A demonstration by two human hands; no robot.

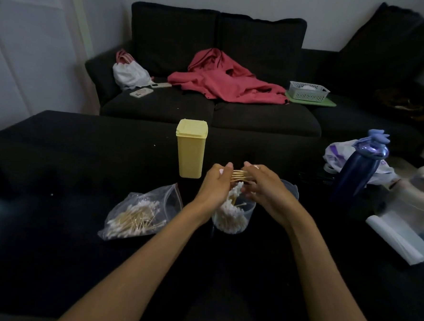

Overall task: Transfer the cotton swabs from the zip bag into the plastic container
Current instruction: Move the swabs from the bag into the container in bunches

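On the dark table (57,151), the zip bag (140,213) lies open at left, swabs inside. The yellow box (191,149) stands behind. The left hand (214,185) and right hand (266,188) pinch a swab bundle (239,175) above the clear container (232,218), already well filled. A blue bottle (359,169) crowds the right edge.

The room was dim, and the black desk (56,165) swallowed nearly all detail, while the pale wall (27,37) at left caught soft light. Wide-angle distortion bent the edges, and the right-hand clutter looked smeared and unfocused.
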